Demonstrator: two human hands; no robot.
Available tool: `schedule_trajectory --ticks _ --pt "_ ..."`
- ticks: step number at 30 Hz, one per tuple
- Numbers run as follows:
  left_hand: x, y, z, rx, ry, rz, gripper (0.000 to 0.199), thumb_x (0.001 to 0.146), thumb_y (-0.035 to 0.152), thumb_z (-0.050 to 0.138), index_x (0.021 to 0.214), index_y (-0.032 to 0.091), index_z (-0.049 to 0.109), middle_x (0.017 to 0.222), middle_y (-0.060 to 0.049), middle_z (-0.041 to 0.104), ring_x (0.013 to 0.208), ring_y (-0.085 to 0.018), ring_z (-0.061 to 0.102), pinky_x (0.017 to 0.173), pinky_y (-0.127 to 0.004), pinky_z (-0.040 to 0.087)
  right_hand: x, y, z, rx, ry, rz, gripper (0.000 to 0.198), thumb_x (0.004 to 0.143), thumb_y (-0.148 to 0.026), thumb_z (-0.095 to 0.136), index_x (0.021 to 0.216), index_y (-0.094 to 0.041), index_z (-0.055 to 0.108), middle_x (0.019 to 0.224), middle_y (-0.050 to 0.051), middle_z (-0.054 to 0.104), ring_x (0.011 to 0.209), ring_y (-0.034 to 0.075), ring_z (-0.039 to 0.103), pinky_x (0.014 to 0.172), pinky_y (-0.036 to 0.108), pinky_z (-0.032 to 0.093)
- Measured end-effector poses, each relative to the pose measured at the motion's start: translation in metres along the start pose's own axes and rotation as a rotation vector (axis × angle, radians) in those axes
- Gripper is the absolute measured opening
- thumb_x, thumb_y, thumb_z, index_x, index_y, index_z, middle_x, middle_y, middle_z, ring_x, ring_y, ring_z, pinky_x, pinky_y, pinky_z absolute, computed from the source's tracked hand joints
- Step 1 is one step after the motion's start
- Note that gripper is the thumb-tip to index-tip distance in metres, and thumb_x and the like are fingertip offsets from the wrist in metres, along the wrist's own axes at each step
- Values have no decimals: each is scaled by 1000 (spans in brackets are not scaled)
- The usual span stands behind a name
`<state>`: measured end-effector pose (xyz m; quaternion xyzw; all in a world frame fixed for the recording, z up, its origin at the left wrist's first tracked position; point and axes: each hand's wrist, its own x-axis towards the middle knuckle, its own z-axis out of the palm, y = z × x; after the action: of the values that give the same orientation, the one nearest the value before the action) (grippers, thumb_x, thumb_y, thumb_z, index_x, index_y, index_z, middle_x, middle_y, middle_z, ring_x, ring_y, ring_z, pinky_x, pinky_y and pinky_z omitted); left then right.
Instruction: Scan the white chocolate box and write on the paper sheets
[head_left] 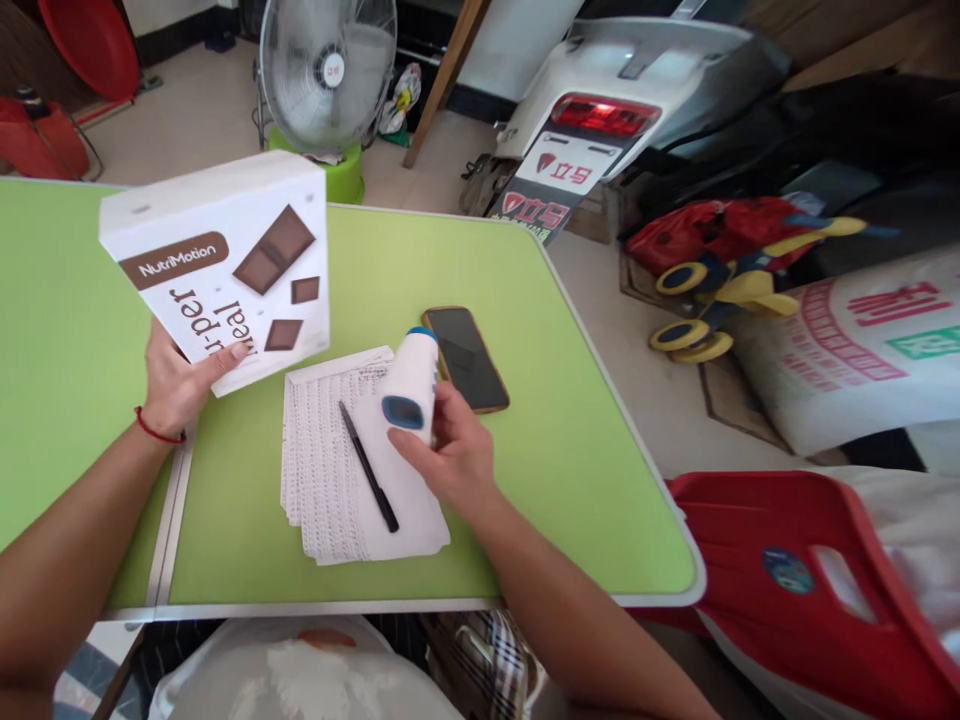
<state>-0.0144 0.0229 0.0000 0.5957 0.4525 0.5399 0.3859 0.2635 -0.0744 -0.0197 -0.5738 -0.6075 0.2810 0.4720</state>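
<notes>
My left hand (178,378) grips the lower edge of a white box (225,250) printed with brown chocolate pieces and "NutriMotion", tilted above the green table. My right hand (455,455) is closed around a white and blue infrared thermometer (411,380), its small blue-framed screen facing me. Below and between my hands lies a stack of handwritten paper sheets (322,480), with a black pen (369,468) slanting across it. A smartphone (472,365) in a yellowish case rests flat just behind the thermometer.
The green table (570,480) has a pale metal rim and a seam on the left. Beyond it stand a fan (330,75) and a white scooter (592,110). On the right are a red plastic chair (795,540), a full sack (862,350) and a yellow-blue toy (720,290).
</notes>
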Motion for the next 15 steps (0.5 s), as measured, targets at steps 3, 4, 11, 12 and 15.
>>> schedule_trajectory --ticks 3,4,11,12,15 --pt "-13 7 15 -83 -108 -59 51 65 43 82 104 18 60 107 -8 68 96 -29 65 81 -46 54 -12 -7 5 326 -143 42 39 77 -55 63 96 -22 54 73 1 57 62 16 53 58 33 48" --pt "-16 9 20 -93 -144 -111 54 65 44 82 106 17 59 107 -9 68 95 -30 65 80 -46 55 -15 -9 7 393 -197 57 41 77 -59 62 92 -22 55 70 1 56 59 16 51 55 32 46" --pt "-23 13 31 -15 -269 -297 62 66 49 80 112 13 58 115 -13 67 105 -34 62 90 -51 50 -19 -18 20 453 -403 81 37 79 -57 61 81 -21 55 67 0 55 58 14 49 54 29 45" --pt "-22 13 30 -16 -277 -295 62 66 49 80 112 14 58 115 -13 67 106 -34 62 90 -51 50 -19 -20 21 452 -401 90 36 79 -57 62 79 -22 54 67 0 54 58 14 48 54 28 45" --pt "-22 13 29 -10 -290 -296 64 66 50 80 113 14 57 116 -14 66 106 -34 62 90 -50 51 -21 -22 24 453 -396 126 38 78 -59 62 80 -22 53 67 0 53 58 14 47 54 28 45"
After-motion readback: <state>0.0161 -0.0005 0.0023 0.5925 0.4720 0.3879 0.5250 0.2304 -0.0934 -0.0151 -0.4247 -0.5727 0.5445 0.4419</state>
